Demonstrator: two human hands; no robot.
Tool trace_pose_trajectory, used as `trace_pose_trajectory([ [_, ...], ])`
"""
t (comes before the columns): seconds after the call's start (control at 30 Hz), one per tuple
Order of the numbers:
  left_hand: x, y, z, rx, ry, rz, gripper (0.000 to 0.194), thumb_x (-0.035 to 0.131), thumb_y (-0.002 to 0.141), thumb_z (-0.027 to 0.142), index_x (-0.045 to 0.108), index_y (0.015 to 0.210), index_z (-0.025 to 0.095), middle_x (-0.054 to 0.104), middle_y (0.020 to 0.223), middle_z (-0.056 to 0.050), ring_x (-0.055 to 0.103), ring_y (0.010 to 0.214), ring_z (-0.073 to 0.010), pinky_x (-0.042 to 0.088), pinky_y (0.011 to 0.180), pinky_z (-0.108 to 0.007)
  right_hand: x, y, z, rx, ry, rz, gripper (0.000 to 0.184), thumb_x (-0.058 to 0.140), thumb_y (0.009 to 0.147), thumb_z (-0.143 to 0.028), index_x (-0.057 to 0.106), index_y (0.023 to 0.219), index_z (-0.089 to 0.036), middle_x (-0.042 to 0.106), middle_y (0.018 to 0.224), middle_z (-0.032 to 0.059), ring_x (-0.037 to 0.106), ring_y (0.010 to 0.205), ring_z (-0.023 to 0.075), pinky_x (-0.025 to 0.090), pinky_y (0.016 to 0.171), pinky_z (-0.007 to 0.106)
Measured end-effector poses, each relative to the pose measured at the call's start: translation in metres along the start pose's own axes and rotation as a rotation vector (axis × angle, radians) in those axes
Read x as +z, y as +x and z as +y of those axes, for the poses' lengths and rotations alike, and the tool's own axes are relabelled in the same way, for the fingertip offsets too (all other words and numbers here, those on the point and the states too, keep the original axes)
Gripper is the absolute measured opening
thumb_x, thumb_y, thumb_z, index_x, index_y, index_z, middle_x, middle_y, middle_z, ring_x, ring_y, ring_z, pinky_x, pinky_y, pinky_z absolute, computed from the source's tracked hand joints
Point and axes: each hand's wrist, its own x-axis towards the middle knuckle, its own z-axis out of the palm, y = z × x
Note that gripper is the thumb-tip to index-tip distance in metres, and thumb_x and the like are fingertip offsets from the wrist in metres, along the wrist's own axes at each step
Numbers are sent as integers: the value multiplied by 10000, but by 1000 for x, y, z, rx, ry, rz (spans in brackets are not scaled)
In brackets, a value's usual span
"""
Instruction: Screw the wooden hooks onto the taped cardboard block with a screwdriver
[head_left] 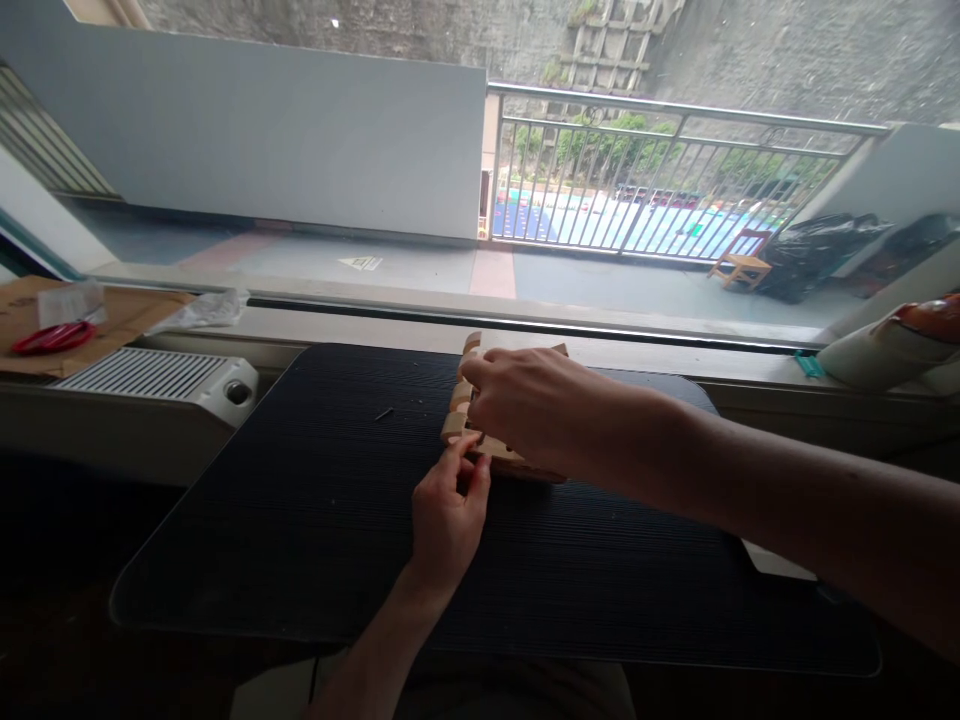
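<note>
A small light-wood box-like piece [454, 428] rests on the dark table, with a row of rounded wooden segments down its left side. My left hand [448, 510] is at its near left corner, thumb and forefinger closed on the edge there. Over the top of the wooden piece reaches my right hand [525, 395], its fingers curled down near the row of segments. What the right fingertips pinch, if anything, is hidden behind the hand. Much of the wooden piece is covered by this hand and forearm.
On the black table [285, 520], a small dark stick [384, 414] lies left of the wooden piece. A white heater [172, 385] stands at the left, beside cardboard [142, 310] bearing red-handled scissors [54, 338]. Behind runs a window sill [360, 330]; a pale object [776, 560] sits under my right forearm.
</note>
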Motion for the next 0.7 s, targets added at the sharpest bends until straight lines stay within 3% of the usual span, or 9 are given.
trace_pose_trajectory([
  [0.13,-18,3,-7,-110,-52,107,368,656,735,277,534,1072,194,581,770,11,585,735,-136,477,769,-286,-3,-4,4,12,52,-80,183,473,805,-74,647,825,-126,560,969,102,529,816,186,282,534,273],
  [0.23,-22,15,-14,-106,-169,21,496,682,700,258,474,1148,212,583,1090,-53,584,961,-173,453,876,-331,-1,-6,5,-18,95,-53,214,453,829,-96,644,919,-128,565,975,109,532,864,207,314,605,301],
  [0.3,-21,23,-16,-80,-225,-60,535,676,702,246,447,1186,222,566,1158,-58,566,1034,-181,432,919,-342,2,-6,6,-23,115,-36,213,460,830,-109,640,941,-138,565,978,106,534,856,206,317,620,311],
  [0.43,-16,30,-16,-128,-216,-126,457,660,719,273,495,1141,209,598,1084,-43,577,992,-175,431,919,-334,4,-5,7,-14,147,-25,183,486,814,-115,646,899,-137,557,980,109,537,816,197,301,582,304],
  [0.57,-14,30,-15,-184,-265,-179,355,639,740,283,532,1064,187,627,965,-29,596,884,-157,460,855,-308,0,-2,8,-22,139,-59,219,439,839,-107,639,926,-126,549,1005,119,527,879,212,327,650,324],
  [0.7,-10,32,-15,-198,-386,-183,388,625,751,256,506,1115,195,629,996,-31,598,928,-156,456,865,-295,-1,1,10,-26,128,-86,201,428,843,-117,623,891,-121,549,1006,121,520,869,220,325,668,339],
])
